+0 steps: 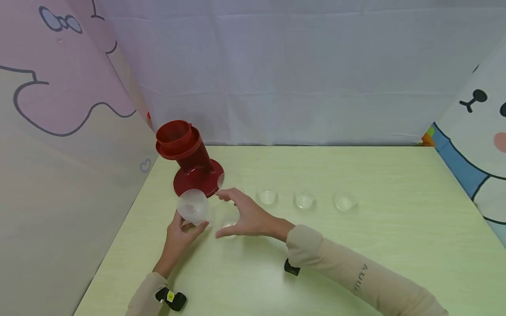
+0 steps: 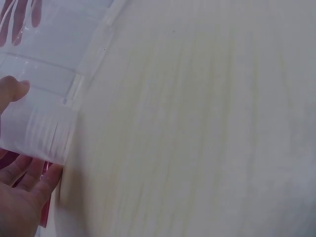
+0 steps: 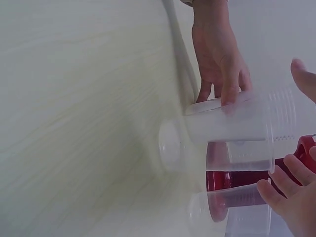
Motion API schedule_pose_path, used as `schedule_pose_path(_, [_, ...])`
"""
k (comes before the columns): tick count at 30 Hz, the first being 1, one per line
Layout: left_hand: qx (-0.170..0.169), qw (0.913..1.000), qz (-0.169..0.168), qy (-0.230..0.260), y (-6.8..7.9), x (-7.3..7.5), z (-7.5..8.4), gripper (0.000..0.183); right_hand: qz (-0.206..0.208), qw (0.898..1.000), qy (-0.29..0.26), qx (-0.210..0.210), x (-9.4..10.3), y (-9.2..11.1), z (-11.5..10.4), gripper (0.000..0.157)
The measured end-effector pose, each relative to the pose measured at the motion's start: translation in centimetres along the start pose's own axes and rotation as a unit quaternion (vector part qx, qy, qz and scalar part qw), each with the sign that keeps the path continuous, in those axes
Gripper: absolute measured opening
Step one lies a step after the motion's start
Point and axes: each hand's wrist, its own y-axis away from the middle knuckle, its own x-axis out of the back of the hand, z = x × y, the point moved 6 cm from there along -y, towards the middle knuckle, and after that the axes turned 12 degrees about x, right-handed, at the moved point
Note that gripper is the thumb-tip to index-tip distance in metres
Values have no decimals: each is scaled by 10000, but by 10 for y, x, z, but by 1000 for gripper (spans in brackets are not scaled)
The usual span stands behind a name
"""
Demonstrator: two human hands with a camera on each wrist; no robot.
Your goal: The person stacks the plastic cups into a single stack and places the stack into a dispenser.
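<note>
Pale curtain (image 1: 276, 74) behind light-green table (image 1: 415, 219); cartoon cloths (image 1: 71, 87) on 2 sides.

From my seat I read the stand (image 1: 195, 162) as deep red all over. The stack (image 1: 193, 208) is clear, milky where its walls overlap; the cups (image 1: 305, 200) look colourless too, I think, though they're faint against the table (image 1: 387, 237), pale yellow-green with streaky grain. I get a beige sleeve (image 1: 348, 267) with dark lettering, a lavender-grey back cloth (image 1: 284, 66), a pink, dark-outlined cartoon on the left cloth (image 1: 59, 94), and white, black, blue and coral on the right cloth (image 1: 484, 145).
</note>
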Motion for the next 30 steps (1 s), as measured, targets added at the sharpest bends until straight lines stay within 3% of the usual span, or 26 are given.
schedule_pose_path(5, [83, 9999, 14, -56, 1, 0, 2, 70, 102, 9997, -209, -114, 0, 3, 3, 96])
schedule_pose_path(13, [153, 9999, -7, -78, 1, 0, 2, 71, 50, 9997, -214, -125, -2, 9, 8, 91])
schedule_pose_path(30, [291, 9996, -17, -56, 2, -1, 2, 71, 723, 9945, -706, -271, -23, 28, 33, 82])
